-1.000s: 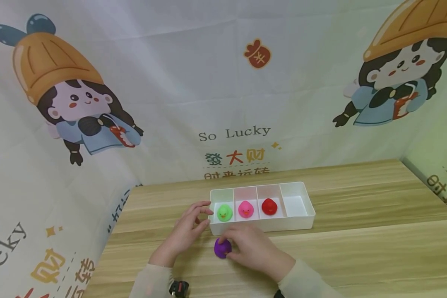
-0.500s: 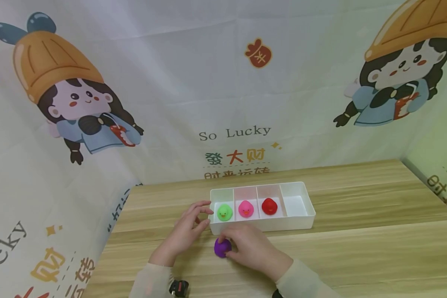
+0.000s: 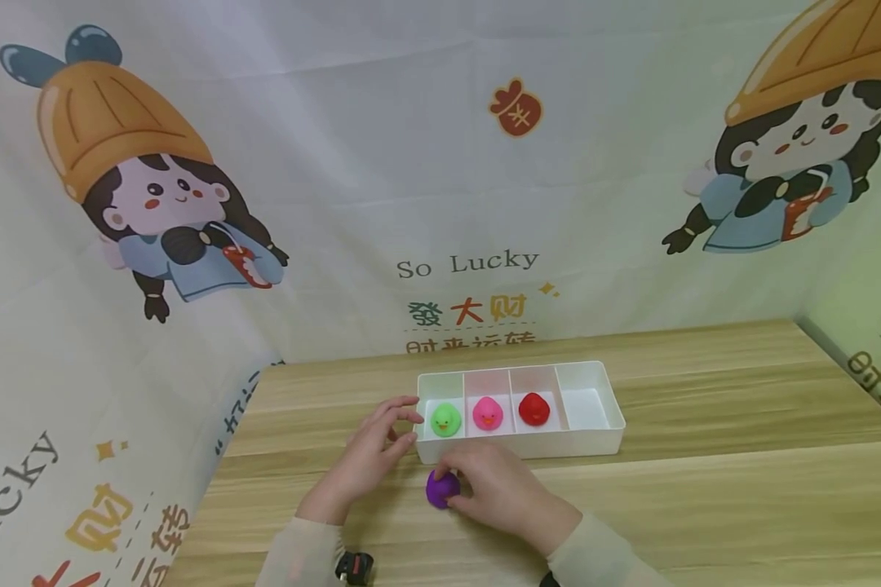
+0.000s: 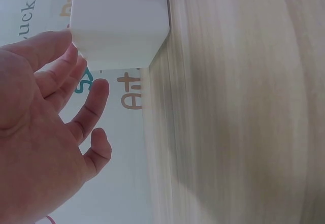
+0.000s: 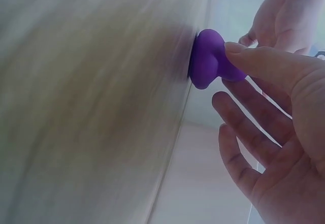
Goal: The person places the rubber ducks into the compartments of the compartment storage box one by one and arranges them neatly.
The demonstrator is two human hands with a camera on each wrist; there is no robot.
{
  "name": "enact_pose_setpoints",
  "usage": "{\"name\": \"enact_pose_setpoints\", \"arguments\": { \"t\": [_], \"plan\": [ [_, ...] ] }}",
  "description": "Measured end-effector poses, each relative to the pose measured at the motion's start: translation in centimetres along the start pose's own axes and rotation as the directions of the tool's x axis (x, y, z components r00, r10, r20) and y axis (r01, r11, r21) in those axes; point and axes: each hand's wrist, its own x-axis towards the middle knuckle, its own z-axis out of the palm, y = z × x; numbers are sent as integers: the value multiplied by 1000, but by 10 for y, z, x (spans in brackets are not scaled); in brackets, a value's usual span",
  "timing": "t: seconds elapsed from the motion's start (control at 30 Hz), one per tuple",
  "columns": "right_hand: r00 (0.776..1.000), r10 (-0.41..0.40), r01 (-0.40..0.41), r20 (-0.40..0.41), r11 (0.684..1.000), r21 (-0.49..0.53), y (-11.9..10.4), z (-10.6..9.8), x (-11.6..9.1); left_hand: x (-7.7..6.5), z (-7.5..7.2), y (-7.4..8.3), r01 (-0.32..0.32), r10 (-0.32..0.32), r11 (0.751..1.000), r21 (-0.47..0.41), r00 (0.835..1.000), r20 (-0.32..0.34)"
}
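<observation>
My right hand [image 3: 499, 487] pinches a purple rubber duck [image 3: 442, 489] between thumb and fingers, in front of a white box [image 3: 543, 445] with several compartments. In the right wrist view the duck [image 5: 207, 61] sits low against the tabletop, the thumb on its side. My left hand [image 3: 374, 444] is at the box's left end, fingers loosely spread and fingertips right at the rim. The left wrist view shows that hand [image 4: 45, 112] beside the box's corner [image 4: 117, 46]. A green duck [image 3: 445, 420], a pink duck [image 3: 488, 414] and a red duck [image 3: 534, 409] each occupy one compartment; the rightmost holds none.
The wood-grain table [image 3: 719, 505] extends on both sides of the box. Behind it hangs a white printed cloth [image 3: 382, 163], with more of it along the left and right sides. A black wrist device [image 3: 355, 567] shows near the left sleeve [image 3: 301, 554].
The head view has shifted slightly, so everything appears a little further right. Both hands, the purple duck and the box keep their places relative to each other.
</observation>
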Motion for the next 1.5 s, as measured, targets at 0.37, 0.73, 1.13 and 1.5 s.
{"name": "enact_pose_setpoints", "arguments": {
  "t": [0.37,0.73,1.13,1.5],
  "plan": [
    [999,-22,22,-31,999,23,1,-2,-6,-1,1,1,-1,1,1000,3,1000,-2],
    [999,34,-31,-25,993,110,5,-8,-17,-1,0,0,8,-8,1000,1,1000,1],
    [998,42,-38,-41,994,99,5,-21,-27,0,2,-3,1,-1,1000,-11,1000,-13],
    [995,19,-11,-97,996,86,8,-28,-36,0,2,-3,-1,1,1000,-12,1000,-12]
  ]
}}
